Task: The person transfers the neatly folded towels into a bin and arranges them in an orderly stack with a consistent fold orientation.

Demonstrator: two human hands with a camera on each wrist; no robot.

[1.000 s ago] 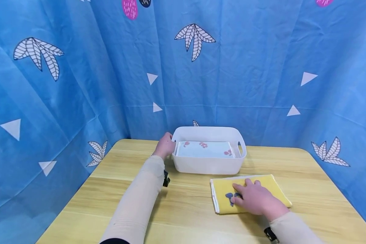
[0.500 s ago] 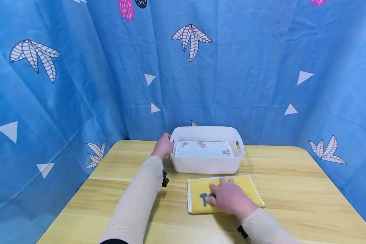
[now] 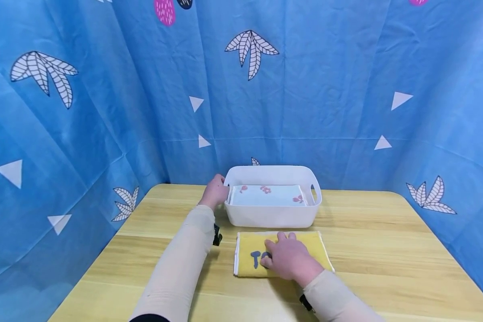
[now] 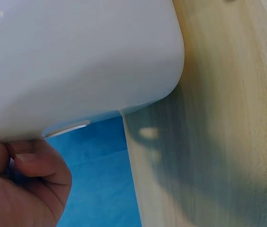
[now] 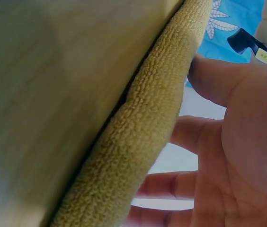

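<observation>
My left hand [image 3: 216, 191] grips the left end of a white plastic basket [image 3: 271, 217]. In the left wrist view its fingers [image 4: 39, 163] curl in at the basket's handle slot [image 4: 69, 128]; part of the hand is outside that view. Inside the basket lies a folded white towel [image 3: 249, 196] with pink flower prints. My right hand [image 3: 290, 259] rests with spread fingers on a folded yellow towel [image 3: 249, 245], which has white edging and dark blue lettering, partly covered by the hand. Seen from the right wrist, the fingertips press on the towel's upper face, beside its thick folded edge [image 5: 133, 123].
Both towels and the basket are on a light wooden table [image 3: 386, 250]. Blue patterned curtains [image 3: 326, 89] hang behind it and along its sides. The yellow towel lies just in front of the basket, with a narrow gap between them.
My right hand has slid the yellow towel leftward across the table, from the basket's front right to directly in front of it. The left hand keeps its hold on the basket.
</observation>
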